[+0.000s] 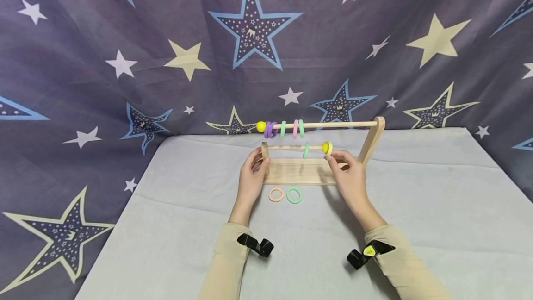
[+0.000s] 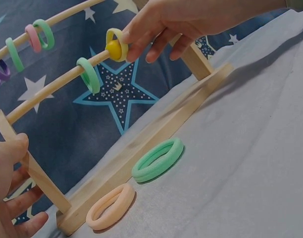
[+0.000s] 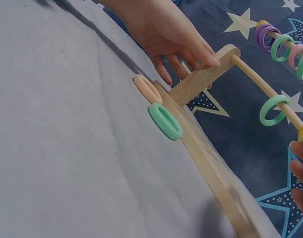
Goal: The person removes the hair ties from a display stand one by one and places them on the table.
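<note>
A wooden stand (image 1: 300,172) carries two horizontal rods with yellow ball ends. At the shorter post, my left hand (image 1: 251,177) holds the wood between thumb and fingers. My right hand (image 1: 349,175) pinches a yellow hair tie (image 2: 110,35) around the yellow ball (image 2: 114,49) tipping the lower rod. One green hair tie (image 2: 88,75) hangs on that rod. On the upper rod hang purple hair ties (image 1: 270,130), a pink hair tie (image 1: 295,128) and green ones on either side of it.
On the grey cloth in front of the base lie a peach hair tie (image 1: 276,194) and a green hair tie (image 1: 294,195). The taller post (image 1: 372,140) rises at the stand's right end. A star-patterned curtain (image 1: 254,82) hangs behind the table.
</note>
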`<state>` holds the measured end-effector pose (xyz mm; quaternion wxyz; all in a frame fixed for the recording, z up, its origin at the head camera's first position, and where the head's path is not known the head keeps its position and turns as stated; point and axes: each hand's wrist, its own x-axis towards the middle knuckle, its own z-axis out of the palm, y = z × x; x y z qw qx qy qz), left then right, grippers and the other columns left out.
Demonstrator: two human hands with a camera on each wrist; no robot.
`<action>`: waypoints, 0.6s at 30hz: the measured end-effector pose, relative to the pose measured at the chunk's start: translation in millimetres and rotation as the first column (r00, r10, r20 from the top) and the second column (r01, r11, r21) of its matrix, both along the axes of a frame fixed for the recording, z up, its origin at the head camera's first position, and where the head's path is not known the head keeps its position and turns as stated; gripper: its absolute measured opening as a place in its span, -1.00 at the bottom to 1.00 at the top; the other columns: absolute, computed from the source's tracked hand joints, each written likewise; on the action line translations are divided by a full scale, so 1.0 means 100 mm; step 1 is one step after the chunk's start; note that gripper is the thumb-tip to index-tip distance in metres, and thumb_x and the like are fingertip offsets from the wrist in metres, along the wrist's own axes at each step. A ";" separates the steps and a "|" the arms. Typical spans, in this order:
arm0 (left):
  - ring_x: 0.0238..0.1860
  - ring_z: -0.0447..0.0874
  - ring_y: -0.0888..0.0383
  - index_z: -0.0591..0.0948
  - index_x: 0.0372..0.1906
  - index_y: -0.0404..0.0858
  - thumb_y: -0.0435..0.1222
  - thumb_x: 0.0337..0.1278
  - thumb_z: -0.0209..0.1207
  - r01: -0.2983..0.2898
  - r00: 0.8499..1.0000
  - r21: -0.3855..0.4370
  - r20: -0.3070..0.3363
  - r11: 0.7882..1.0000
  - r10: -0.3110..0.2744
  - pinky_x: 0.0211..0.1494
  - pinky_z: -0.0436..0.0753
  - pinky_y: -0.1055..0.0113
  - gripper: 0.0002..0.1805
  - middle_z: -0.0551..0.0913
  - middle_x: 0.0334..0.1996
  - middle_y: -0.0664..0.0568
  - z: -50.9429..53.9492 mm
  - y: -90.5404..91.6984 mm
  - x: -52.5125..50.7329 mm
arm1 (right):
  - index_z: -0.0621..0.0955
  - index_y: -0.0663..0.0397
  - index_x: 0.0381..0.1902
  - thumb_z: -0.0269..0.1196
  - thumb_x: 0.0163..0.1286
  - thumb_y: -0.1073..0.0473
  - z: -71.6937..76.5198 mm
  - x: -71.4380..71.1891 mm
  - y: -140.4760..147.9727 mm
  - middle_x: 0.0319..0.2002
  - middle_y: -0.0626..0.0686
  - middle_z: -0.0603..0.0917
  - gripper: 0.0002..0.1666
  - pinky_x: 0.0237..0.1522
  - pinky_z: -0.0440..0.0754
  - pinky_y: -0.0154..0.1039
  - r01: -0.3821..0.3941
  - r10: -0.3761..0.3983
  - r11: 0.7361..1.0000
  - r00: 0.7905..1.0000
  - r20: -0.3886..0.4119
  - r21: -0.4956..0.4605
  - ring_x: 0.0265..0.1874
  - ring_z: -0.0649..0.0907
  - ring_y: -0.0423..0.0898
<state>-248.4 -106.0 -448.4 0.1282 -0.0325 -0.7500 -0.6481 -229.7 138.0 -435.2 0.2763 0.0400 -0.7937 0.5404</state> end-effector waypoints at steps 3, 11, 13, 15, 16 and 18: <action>0.16 0.57 -0.13 0.46 0.33 -0.32 -0.34 0.36 0.19 -0.003 1.000 -0.003 0.000 1.000 0.003 0.26 0.51 0.08 -0.52 0.59 0.13 -0.26 0.00 0.01 0.00 | 0.71 0.26 -0.17 0.34 0.34 0.27 0.00 0.01 0.03 -0.28 0.15 0.76 -0.84 -0.34 0.49 -0.44 0.002 -0.002 1.000 1.000 0.001 0.000 -0.36 0.58 -0.40; 0.16 0.57 -0.12 0.46 0.34 -0.31 -0.33 0.37 0.18 0.001 1.000 -0.004 0.004 1.000 -0.001 0.26 0.52 0.07 -0.52 0.59 0.14 -0.25 0.00 0.01 0.00 | 0.71 0.23 -0.16 0.33 0.35 0.26 0.03 0.07 0.11 -0.28 0.12 0.77 -0.84 -0.32 0.49 -0.46 -0.034 0.034 0.999 0.998 0.052 -0.002 -0.38 0.59 -0.29; 0.17 0.57 -0.12 0.46 0.34 -0.31 -0.32 0.36 0.19 0.002 1.000 -0.007 0.002 1.000 -0.002 0.26 0.52 0.08 -0.51 0.59 0.14 -0.25 0.00 0.01 0.00 | 0.71 0.22 -0.16 0.33 0.35 0.26 0.05 0.09 0.13 -0.29 0.12 0.77 -0.85 -0.32 0.49 -0.46 -0.044 0.043 0.999 0.997 0.061 0.006 -0.35 0.60 -0.28; 0.17 0.57 -0.11 0.46 0.34 -0.30 -0.31 0.36 0.19 -0.001 1.000 -0.009 0.001 1.000 0.001 0.26 0.52 0.08 -0.51 0.59 0.14 -0.25 0.00 0.01 0.00 | 0.71 0.21 -0.16 0.32 0.36 0.26 0.05 0.10 0.15 -0.29 0.12 0.77 -0.85 -0.32 0.49 -0.46 -0.051 0.049 0.998 0.997 0.067 0.021 -0.35 0.60 -0.29; 0.17 0.57 -0.12 0.46 0.34 -0.30 -0.30 0.36 0.20 -0.001 1.000 -0.010 -0.001 1.000 0.001 0.26 0.52 0.07 -0.51 0.59 0.14 -0.25 0.00 0.00 0.00 | 0.71 0.21 -0.16 0.32 0.36 0.26 0.05 0.11 0.16 -0.30 0.12 0.77 -0.86 -0.33 0.49 -0.46 -0.056 0.054 0.998 0.996 0.070 0.027 -0.34 0.60 -0.29; 0.17 0.57 -0.11 0.46 0.34 -0.29 -0.30 0.36 0.20 0.000 1.000 -0.011 -0.008 1.000 0.000 0.26 0.52 0.07 -0.51 0.59 0.14 -0.25 -0.01 0.00 0.00 | 0.71 0.20 -0.16 0.33 0.36 0.26 0.05 0.12 0.18 -0.30 0.11 0.77 -0.86 -0.33 0.49 -0.46 -0.063 0.059 0.997 0.995 0.077 0.042 -0.35 0.60 -0.30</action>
